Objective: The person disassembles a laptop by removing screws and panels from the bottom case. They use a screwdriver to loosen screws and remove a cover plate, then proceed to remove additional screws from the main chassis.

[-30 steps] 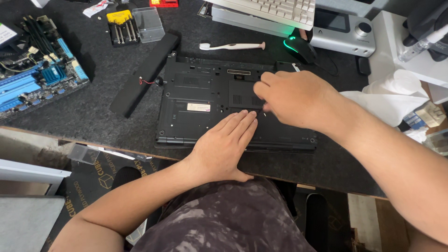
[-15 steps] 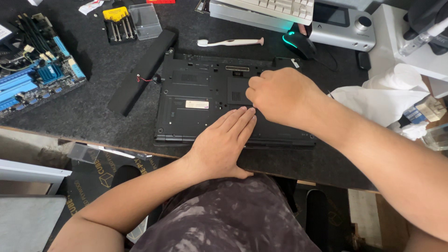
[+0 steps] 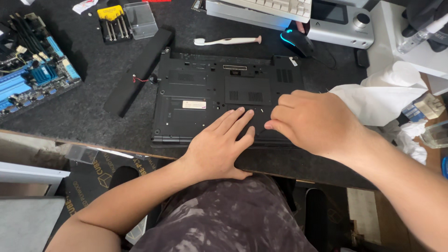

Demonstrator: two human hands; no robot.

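Right hand [image 3: 313,122] lower on the laptop underside [image 3: 205,100] than before, fingertips by the left hand [image 3: 221,147].

A small white rectangular sticker label [image 3: 194,104] sits on the upturned black laptop's underside [image 3: 186,88]. A clear plastic screwdriver case with yellow insert [image 3: 113,22] lies open at the desk's [image 3: 93,116] far left.

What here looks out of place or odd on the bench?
A white toothbrush lies above the upturned black laptop, among electronics. Crumpled white tissues pile at the right. Both hands, left hand and right hand, rest flat on the laptop's underside.
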